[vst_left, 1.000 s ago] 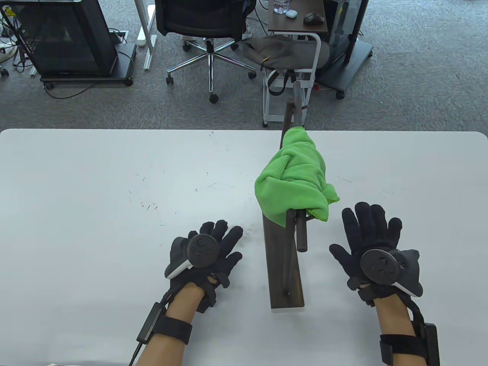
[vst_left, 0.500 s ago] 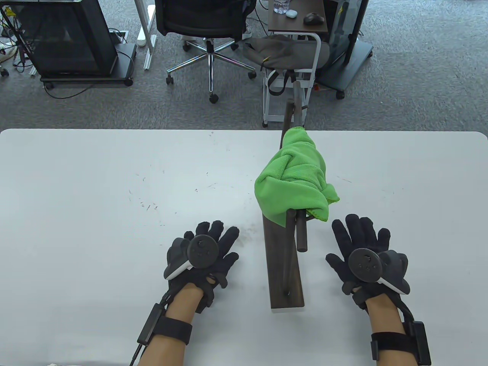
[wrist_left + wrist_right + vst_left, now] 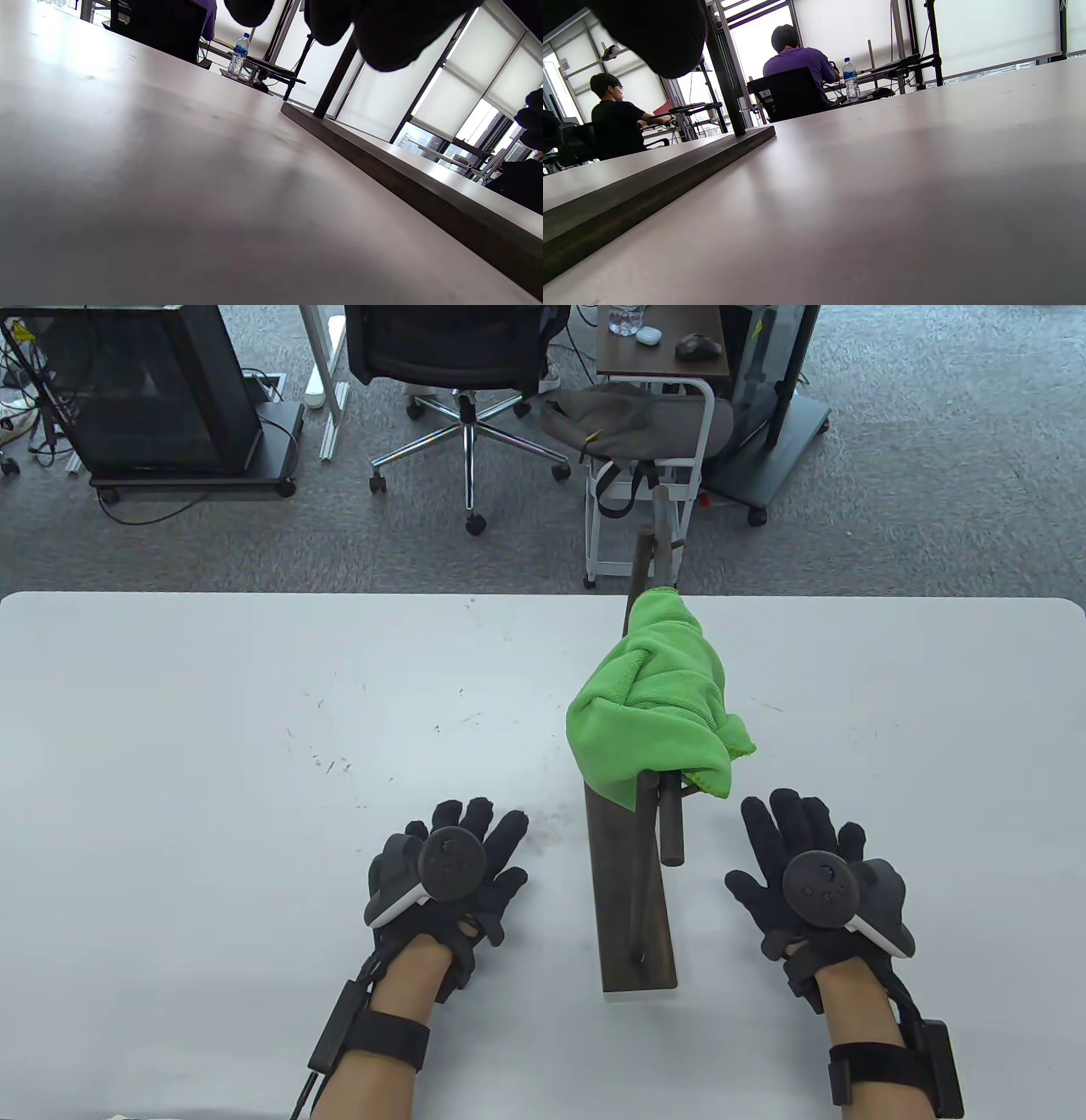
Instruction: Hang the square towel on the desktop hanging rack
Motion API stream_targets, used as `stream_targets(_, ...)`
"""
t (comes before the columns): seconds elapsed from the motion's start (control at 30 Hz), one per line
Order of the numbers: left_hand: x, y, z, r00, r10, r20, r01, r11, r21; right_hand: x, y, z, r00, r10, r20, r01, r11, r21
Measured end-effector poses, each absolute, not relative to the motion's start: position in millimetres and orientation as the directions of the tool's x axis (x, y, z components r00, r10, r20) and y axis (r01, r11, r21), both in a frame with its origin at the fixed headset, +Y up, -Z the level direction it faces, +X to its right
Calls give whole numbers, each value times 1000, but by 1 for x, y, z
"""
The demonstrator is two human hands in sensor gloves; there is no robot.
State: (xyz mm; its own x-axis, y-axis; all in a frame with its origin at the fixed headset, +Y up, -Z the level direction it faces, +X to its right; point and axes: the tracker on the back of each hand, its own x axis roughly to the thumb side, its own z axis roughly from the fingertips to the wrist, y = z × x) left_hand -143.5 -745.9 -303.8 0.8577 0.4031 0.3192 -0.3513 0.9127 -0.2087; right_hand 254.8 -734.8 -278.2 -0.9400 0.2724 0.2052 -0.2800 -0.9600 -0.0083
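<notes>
With my left hand (image 3: 450,869) and right hand (image 3: 810,874) spread flat and empty on the desk (image 3: 212,780), the soft, light towel (image 3: 657,700) draped over the rack (image 3: 636,899) likely needs edge-pinching to straighten.

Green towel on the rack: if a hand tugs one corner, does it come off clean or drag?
The green towel is bunched and draped in soft folds over the rack's bar, so it is likely floppy and light. It would probably slide off. The rack base is long and narrow, so it might shift.

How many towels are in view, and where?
1: the green towel is draped over the rack bar on the table, between and beyond both hands; neither wrist view shows it.
</notes>
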Motion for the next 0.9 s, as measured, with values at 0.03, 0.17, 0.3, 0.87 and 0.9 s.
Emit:
stream_targets(0.03, -144, -745, -303, 858, 401, 321, -349, 914, -207, 255, -735, -278, -941, 271, 204, -279, -960, -12)
stream_targets(0.17, -142, -739, -302, 841, 423, 338, -379, 905, -191, 253, -735, -278, -947, 248, 206, -255, -967, -8)
stream_targets(0.3, -140, -740, -301, 833, 434, 344, -383, 900, -208, 251, -738, -279, -948, 239, 211, -243, -970, 3)
stream_targets(0.87, -136, -741, -301, 804, 480, 352, -415, 876, -245, 255, -745, -280, -956, 218, 194, -216, -976, 34)
stream_targets(0.9, -136, -742, -302, 808, 474, 350, -407, 878, -251, 255, -746, -281, -957, 217, 194, -214, -976, 36)
